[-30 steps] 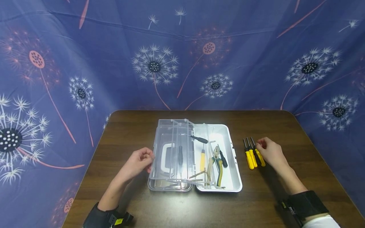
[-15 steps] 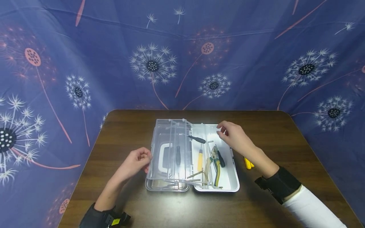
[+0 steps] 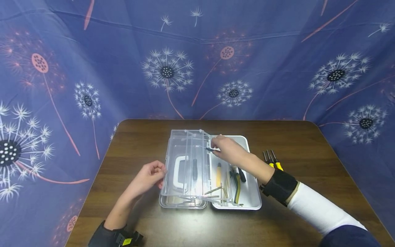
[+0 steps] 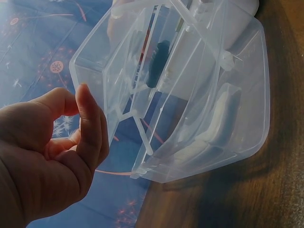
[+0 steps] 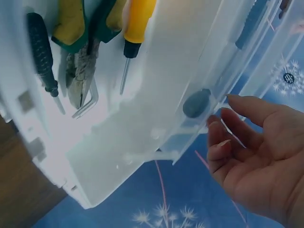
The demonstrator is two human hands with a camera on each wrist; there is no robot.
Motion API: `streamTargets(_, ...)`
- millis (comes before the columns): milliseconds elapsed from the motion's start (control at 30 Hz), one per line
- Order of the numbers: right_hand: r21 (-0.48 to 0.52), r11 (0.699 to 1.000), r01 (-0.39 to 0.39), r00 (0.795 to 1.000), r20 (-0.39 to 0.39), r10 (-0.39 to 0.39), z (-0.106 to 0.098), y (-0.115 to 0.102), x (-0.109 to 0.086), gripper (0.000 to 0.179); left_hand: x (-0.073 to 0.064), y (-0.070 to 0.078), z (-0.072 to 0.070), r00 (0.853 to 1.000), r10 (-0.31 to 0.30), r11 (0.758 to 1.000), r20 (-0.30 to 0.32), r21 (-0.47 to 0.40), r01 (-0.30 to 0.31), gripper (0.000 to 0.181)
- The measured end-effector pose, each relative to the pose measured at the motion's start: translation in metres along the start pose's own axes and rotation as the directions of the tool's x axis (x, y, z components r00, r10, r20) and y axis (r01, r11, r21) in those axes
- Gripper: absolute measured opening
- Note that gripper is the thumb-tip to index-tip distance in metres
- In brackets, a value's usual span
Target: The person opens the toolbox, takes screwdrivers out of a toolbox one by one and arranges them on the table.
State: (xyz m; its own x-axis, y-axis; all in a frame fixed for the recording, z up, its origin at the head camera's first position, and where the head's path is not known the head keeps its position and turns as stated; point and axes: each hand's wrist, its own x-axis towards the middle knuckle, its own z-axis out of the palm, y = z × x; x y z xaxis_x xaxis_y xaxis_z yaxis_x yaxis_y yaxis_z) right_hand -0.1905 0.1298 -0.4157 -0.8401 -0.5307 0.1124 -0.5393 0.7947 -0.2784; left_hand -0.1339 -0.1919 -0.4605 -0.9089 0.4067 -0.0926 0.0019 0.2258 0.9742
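My left hand (image 3: 152, 175) pinches the left edge of a clear plastic tray (image 3: 177, 142), which stands over the clear lid of a white toolbox (image 3: 251, 192). Across the tray's right part reaches my right hand (image 3: 228, 149), close to a dark-handled screwdriver (image 3: 210, 149). In the right wrist view that screwdriver's handle (image 5: 197, 102) shows through the tray wall beside my fingertips, and nothing lies between the bent fingers. Below, the box holds pliers (image 5: 81, 73), a yellow-handled screwdriver (image 5: 137, 28) and a black-handled screwdriver (image 5: 42, 54).
Several bent hex keys (image 3: 220, 189) lie toward the near end of the box. Another dark screwdriver (image 3: 195, 169) rests in the tray. On the table (image 3: 293, 206) at right, yellow-handled tools (image 3: 278, 166) are partly hidden by my right forearm. A patterned cloth (image 3: 197, 68) hangs behind.
My right hand has moved left from the yellow-handled tools, over the white box, to the dark screwdriver. My left hand stays at the tray's edge.
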Motion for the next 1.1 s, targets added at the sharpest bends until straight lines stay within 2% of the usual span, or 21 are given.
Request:
streamTargets(267, -0.058, 0.998, -0.014, 0.998, 0.062, 0.018, 0.012, -0.001, 0.002, 0.017, 0.0, -0.002, 0.0, 1.0, 0.007, 1.0, 0.021, 0.006, -0.007, 0.014)
streamTargets(633, -0.135, 0.991, 0.026, 0.999, 0.043, -0.02, 0.016, -0.004, 0.001, 0.019, 0.0, 0.001, -0.001, 1.0, 0.002, 1.0, 0.013, 0.012, -0.002, 0.014)
streamTargets(967, -0.048, 0.999, -0.022, 0.996, 0.082, 0.026, 0.003, -0.013, -0.007, 0.025, -0.001, 0.001, 0.001, 1.0, -0.005, 1.0, 0.0, 0.009, 0.005, 0.014)
streamTargets(1100, 0.013, 0.999, -0.048, 0.997, 0.063, 0.047, -0.008, -0.014, -0.016, 0.022, 0.0, 0.001, 0.001, 1.0, -0.006, 1.0, 0.003, 0.012, 0.006, 0.014)
